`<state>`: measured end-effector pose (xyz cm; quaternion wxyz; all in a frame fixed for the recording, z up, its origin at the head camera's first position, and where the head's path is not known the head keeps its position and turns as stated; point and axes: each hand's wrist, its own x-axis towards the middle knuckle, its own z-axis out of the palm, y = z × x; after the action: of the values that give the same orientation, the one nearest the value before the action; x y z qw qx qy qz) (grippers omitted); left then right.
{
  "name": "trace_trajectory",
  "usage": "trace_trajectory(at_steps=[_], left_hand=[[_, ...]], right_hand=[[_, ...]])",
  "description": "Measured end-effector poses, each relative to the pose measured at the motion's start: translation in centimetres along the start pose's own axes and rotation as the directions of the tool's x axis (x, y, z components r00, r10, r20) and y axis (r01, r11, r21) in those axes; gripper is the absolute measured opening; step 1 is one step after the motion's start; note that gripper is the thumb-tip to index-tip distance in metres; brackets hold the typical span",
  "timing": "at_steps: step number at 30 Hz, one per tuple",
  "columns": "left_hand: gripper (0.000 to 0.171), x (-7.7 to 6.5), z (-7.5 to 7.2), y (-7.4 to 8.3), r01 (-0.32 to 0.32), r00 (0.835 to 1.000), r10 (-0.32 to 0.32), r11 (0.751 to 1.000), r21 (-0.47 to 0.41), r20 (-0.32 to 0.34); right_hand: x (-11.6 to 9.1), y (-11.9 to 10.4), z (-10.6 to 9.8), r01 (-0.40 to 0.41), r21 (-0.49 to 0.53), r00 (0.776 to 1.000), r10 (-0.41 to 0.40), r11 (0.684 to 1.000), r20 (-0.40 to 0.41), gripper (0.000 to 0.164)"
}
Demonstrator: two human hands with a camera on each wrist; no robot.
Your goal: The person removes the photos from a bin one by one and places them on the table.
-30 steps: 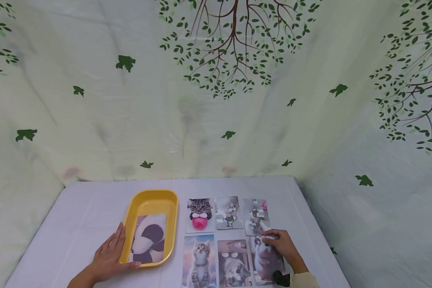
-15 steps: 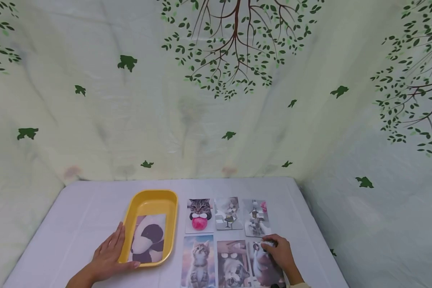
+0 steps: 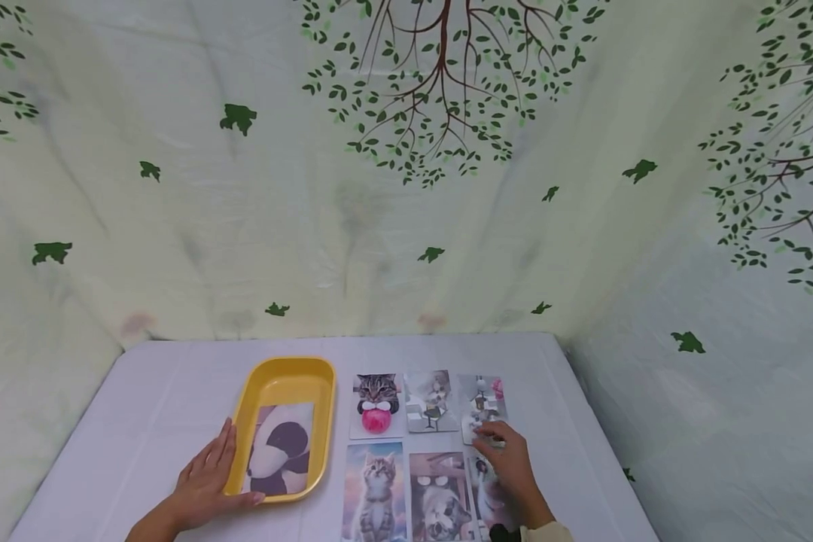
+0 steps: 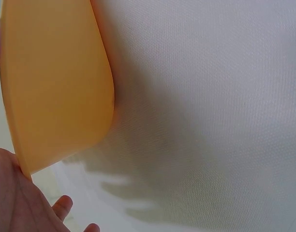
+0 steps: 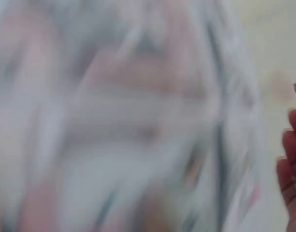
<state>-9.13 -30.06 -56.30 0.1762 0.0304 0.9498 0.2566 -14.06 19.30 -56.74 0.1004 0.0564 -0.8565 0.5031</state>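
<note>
My left hand [image 3: 203, 482] lies against the left side of a yellow tray [image 3: 330, 421], fingers fairly straight along its wall and thumb at the front corner. In the left wrist view the palm touches the tray rim [image 4: 15, 140]. A panda picture card [image 3: 281, 449] lies in the tray. My right hand [image 3: 508, 463] hovers or rests between the upper right cat card [image 3: 482, 399] and the lower right animal card [image 3: 485, 482], partly covering both. Its fingers are loosely bent. Nothing is seen held; the right wrist view is blurred, with relaxed fingers [image 5: 294, 140] at its edge.
Other picture cards stand in two rows: a cat with a pink ball [image 3: 376, 406], a grey-white picture [image 3: 431, 401], a kitten [image 3: 374, 489] and an upside-down cat [image 3: 440, 497]. A white cloth [image 3: 156, 421] covers the table. Leaf-printed curtains [image 3: 352, 248] hang behind it.
My right hand slid the lower right card slightly toward me, then let go and moved up and left to the upper right card's lower edge. The left hand and tray stayed put.
</note>
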Motion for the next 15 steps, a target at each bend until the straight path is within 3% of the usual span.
trace_trajectory(at_steps=[4, 6, 9, 15], left_hand=[[0.129, 0.1, -0.1, 0.0, 0.011, 1.000, -0.011, 1.000, 0.005, 0.011], [0.129, 0.1, -0.1, 0.0, 0.016, 1.000, -0.016, 1.000, 0.005, 0.017], [0.128, 0.1, -0.2, 0.1, 0.017, 1.000, -0.017, 1.000, 0.000, 0.022], [0.128, 0.1, -0.3, 0.2, 0.031, 0.999, -0.031, 1.000, 0.005, 0.034]], right_hand=[[1.4, -5.7, 1.8, -0.002, 0.082, 0.991, -0.009, 0.997, 0.134, 0.013], [2.3, -7.6, 3.2, 0.037, 0.118, 0.979, -0.060, 0.992, 0.196, 0.013], [3.5, -8.8, 6.2, 0.092, 0.172, 0.955, -0.136, 0.981, 0.263, 0.014], [5.4, -10.1, 12.9, 0.087, 0.251, 0.920, -0.175, 0.964, 0.351, 0.017]])
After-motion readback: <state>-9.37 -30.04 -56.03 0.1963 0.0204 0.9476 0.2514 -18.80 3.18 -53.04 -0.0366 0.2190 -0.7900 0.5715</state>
